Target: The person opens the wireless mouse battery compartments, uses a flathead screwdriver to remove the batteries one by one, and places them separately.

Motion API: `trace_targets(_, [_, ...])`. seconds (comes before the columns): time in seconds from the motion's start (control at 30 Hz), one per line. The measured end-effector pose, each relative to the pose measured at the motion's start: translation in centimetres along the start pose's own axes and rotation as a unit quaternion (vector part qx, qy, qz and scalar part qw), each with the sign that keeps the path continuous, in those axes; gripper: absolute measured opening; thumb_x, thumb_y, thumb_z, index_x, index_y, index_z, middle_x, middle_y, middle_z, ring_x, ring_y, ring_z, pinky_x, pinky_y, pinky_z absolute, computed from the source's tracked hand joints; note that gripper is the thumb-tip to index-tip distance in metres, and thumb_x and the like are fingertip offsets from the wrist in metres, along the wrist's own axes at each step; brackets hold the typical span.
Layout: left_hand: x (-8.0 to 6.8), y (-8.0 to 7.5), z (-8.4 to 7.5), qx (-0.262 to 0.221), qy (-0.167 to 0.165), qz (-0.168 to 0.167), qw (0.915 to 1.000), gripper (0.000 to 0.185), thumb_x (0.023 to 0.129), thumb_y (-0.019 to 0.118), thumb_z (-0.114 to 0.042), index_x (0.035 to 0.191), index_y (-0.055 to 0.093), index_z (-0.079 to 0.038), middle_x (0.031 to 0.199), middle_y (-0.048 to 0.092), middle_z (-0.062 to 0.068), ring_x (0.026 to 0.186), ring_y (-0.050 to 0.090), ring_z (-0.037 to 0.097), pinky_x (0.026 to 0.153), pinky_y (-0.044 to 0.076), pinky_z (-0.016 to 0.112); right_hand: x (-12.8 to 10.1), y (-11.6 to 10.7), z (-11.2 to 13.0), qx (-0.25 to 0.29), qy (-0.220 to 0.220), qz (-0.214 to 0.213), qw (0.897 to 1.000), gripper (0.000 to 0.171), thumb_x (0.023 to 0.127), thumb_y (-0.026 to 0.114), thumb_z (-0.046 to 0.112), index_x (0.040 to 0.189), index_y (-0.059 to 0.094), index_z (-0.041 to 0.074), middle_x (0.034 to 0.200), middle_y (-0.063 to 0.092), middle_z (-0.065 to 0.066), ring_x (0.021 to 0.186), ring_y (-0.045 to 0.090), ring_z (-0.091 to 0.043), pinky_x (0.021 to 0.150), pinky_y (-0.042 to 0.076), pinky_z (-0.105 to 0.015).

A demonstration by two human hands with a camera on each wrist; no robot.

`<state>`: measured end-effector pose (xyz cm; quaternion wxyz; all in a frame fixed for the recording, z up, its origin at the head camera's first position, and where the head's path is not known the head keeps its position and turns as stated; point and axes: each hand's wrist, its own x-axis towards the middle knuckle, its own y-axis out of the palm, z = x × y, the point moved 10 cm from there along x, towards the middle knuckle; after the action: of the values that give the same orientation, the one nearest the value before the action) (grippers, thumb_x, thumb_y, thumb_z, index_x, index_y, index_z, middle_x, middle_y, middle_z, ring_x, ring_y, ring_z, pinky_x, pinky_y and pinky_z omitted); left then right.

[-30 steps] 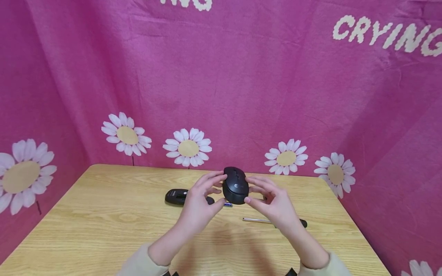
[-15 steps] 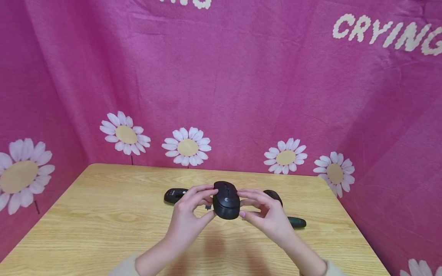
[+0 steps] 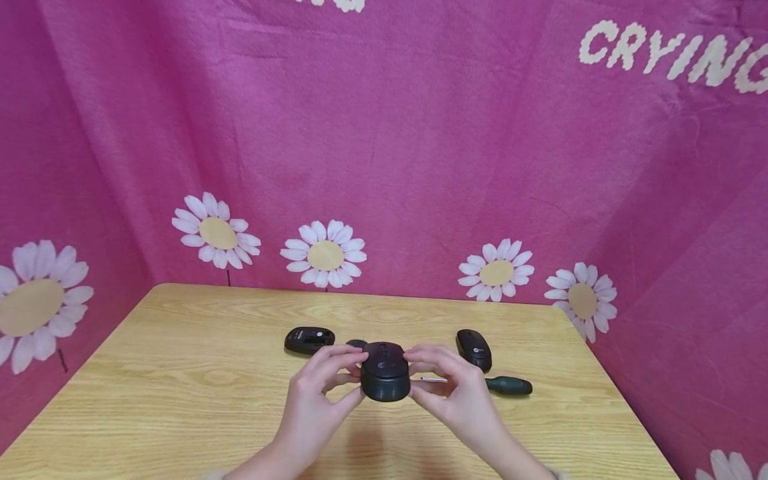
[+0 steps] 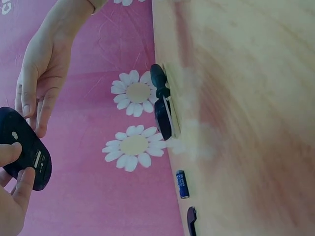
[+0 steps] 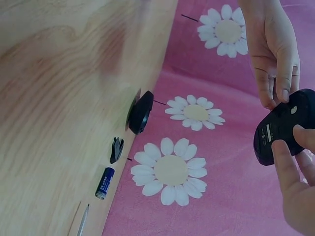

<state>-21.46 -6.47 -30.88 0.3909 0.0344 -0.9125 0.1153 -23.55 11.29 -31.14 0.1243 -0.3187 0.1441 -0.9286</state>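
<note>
Between both hands, raised over the table, is a black computer mouse [image 3: 385, 377]. My left hand [image 3: 315, 400] pinches its left side, fingertips near the top and thumb low down. On the other side my right hand [image 3: 462, 397] pinches it the same way. The head view shows the mouse's rounded rear end and top. Both wrist views look at its underside [image 4: 27, 150], which bears a pale label; a thumb and a finger of the near hand lie against it.
A second mouse [image 3: 309, 340] lies belly-up at left, beside a small dark cover [image 5: 117, 150] and a blue battery [image 5: 104, 183], which the held mouse hides from the head view. At right are a third mouse [image 3: 474, 350] and a green-handled screwdriver [image 3: 509, 386]. A pink curtain [image 3: 384, 133] hangs behind the table.
Both hands have brought the mouse lower and slightly left, tilting it so more of its rear end faces the head camera. The mouse at right and the screwdriver handle have come into view.
</note>
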Motion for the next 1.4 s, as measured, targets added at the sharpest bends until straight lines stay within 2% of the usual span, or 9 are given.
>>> trace_targets(0.2, [-1.1,0.0,0.2,-0.011,0.008,-0.006,0.9999,0.049,0.061,0.077,0.018,0.104,0.068,-0.006,0.106,0.062,0.010,0.081,0.063,0.009,0.067,0.057,0.025,-0.8,0.4,0.2,-0.021,-0.015,-0.011,1.000,0.037,0.076,0.076,0.002,0.110,0.065,0.006,0.107,0.064,-0.011,0.088,0.066,-0.011,0.067,0.057,-0.028])
trace_targets(0.43, [-2.2,0.0,1.3,-0.001,-0.036,0.008,0.9993,0.048,0.063,0.078,0.015,0.102,0.069,-0.011,0.101,0.064,0.001,0.078,0.061,0.008,0.066,0.057,0.025,-1.8,1.1,-0.4,-0.026,-0.023,-0.009,0.999,0.034,0.076,0.076,0.006,0.108,0.066,0.009,0.104,0.065,-0.009,0.084,0.067,-0.012,0.064,0.057,-0.027])
trace_targets(0.63, [-2.9,0.0,2.2,0.076,-0.054,0.028,0.9952,0.043,0.064,0.084,-0.001,0.100,0.070,-0.020,0.095,0.065,-0.015,0.077,0.060,0.004,0.069,0.055,0.024,-2.3,1.4,-1.3,-0.029,0.015,-0.007,0.999,0.030,0.077,0.076,0.010,0.105,0.067,0.008,0.102,0.067,-0.009,0.081,0.068,-0.011,0.063,0.057,-0.026])
trace_targets(0.73, [-3.2,0.2,2.8,0.079,-0.078,0.039,0.9931,0.041,0.066,0.084,-0.006,0.099,0.069,-0.025,0.094,0.065,-0.018,0.079,0.059,0.004,0.069,0.053,0.024,-2.5,1.5,-1.7,-0.041,0.037,-0.004,0.998,0.028,0.079,0.076,0.015,0.105,0.067,0.011,0.101,0.068,-0.007,0.079,0.068,-0.010,0.062,0.057,-0.025])
trace_targets(0.8, [-3.4,0.3,3.4,0.070,-0.106,0.049,0.9907,0.037,0.068,0.083,-0.010,0.098,0.069,-0.027,0.093,0.065,-0.019,0.080,0.059,0.004,0.070,0.053,0.024,-2.7,1.6,-1.9,-0.053,0.046,-0.002,0.998,0.027,0.079,0.075,0.018,0.104,0.068,0.013,0.099,0.069,-0.004,0.078,0.067,-0.007,0.060,0.057,-0.024])
trace_targets(0.93, [-4.0,0.7,4.8,0.033,-0.187,0.080,0.9785,0.027,0.073,0.081,-0.019,0.096,0.069,-0.025,0.090,0.065,-0.015,0.083,0.059,0.007,0.073,0.052,0.024,-2.8,1.9,-2.0,-0.048,0.040,0.001,0.998,0.025,0.080,0.075,0.016,0.103,0.068,0.012,0.094,0.070,-0.005,0.071,0.065,-0.004,0.054,0.056,-0.026])
trace_targets(1.1, [-4.8,1.4,6.1,-0.027,-0.280,0.119,0.9523,0.027,0.078,0.076,-0.026,0.101,0.068,-0.014,0.092,0.066,-0.002,0.087,0.060,0.008,0.077,0.053,0.022,-2.9,2.4,-2.3,-0.004,0.037,0.018,0.999,0.026,0.081,0.073,0.009,0.106,0.066,0.007,0.089,0.070,-0.010,0.065,0.065,-0.008,0.049,0.055,-0.027])
trace_targets(1.23, [-5.1,1.6,6.5,-0.060,-0.316,0.132,0.9375,0.034,0.079,0.076,-0.027,0.104,0.066,-0.007,0.094,0.066,0.005,0.087,0.060,0.012,0.075,0.054,0.021,-3.0,2.8,-2.8,0.012,0.056,0.030,0.998,0.028,0.083,0.072,0.011,0.108,0.064,0.005,0.084,0.069,-0.011,0.062,0.066,-0.012,0.048,0.055,-0.029])
trace_targets(1.4, [-5.3,1.8,6.8,-0.080,-0.329,0.143,0.9300,0.037,0.079,0.076,-0.023,0.109,0.063,-0.005,0.097,0.065,0.008,0.087,0.060,0.014,0.072,0.054,0.022,-3.2,3.3,-3.8,0.020,0.099,0.050,0.994,0.029,0.084,0.071,0.016,0.109,0.062,0.005,0.083,0.070,-0.012,0.061,0.065,-0.011,0.050,0.056,-0.032])
